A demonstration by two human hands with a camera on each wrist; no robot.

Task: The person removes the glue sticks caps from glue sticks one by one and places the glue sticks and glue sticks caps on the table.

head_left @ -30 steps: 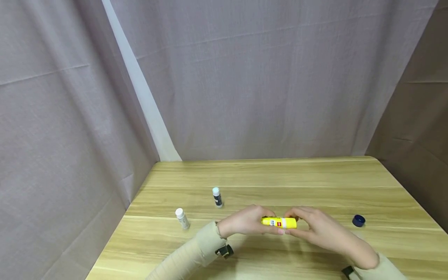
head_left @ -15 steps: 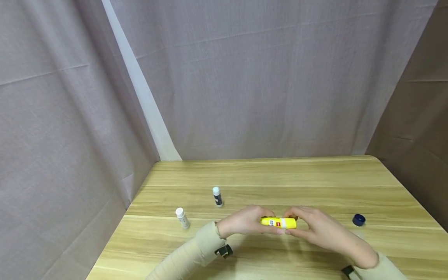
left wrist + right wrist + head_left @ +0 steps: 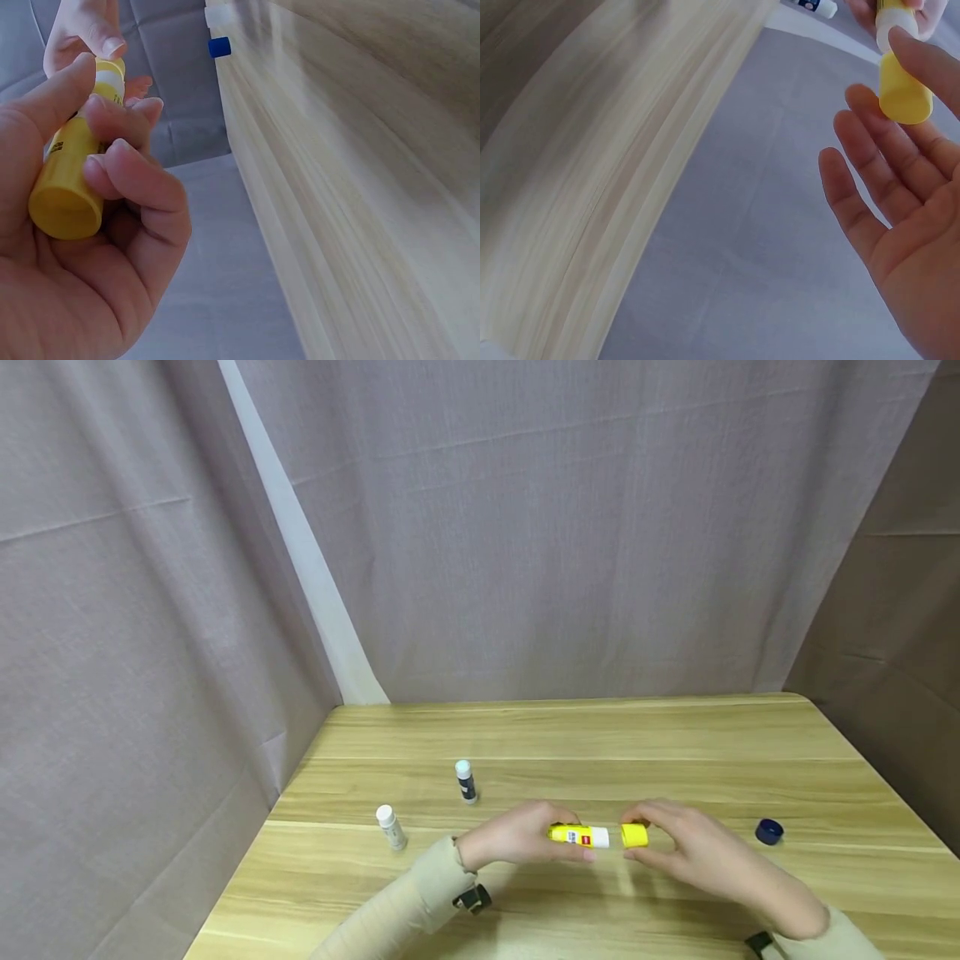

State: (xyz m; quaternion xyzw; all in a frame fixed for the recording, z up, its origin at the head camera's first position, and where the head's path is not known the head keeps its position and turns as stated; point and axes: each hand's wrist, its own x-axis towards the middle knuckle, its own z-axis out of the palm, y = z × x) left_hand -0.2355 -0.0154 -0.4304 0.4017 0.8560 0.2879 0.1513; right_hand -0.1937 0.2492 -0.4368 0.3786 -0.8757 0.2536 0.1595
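My left hand (image 3: pixel 521 837) grips the yellow body of a glue stick (image 3: pixel 573 835), lying level over the table with its white end facing right. In the left wrist view the fingers curl round the glue stick (image 3: pixel 67 184), its round base toward the camera. My right hand (image 3: pixel 690 847) pinches a yellow cap (image 3: pixel 634 836) between thumb and fingers. A small gap parts the cap from the white end in the head view. Seen from the right wrist, the cap (image 3: pixel 904 88) sits between thumb and fingertips, the other fingers spread.
A white glue stick (image 3: pixel 392 828) and a dark-labelled glue stick with a white cap (image 3: pixel 466 782) stand on the wooden table (image 3: pixel 637 735) to the left. A dark blue cap (image 3: pixel 768 832) lies at the right, a small pale piece beside it (image 3: pixel 218 16). Grey curtains (image 3: pixel 525 527) hang behind.
The yellow cap has come off the glue stick. My right hand has shifted slightly right with the cap, and my left hand slightly left with the body.
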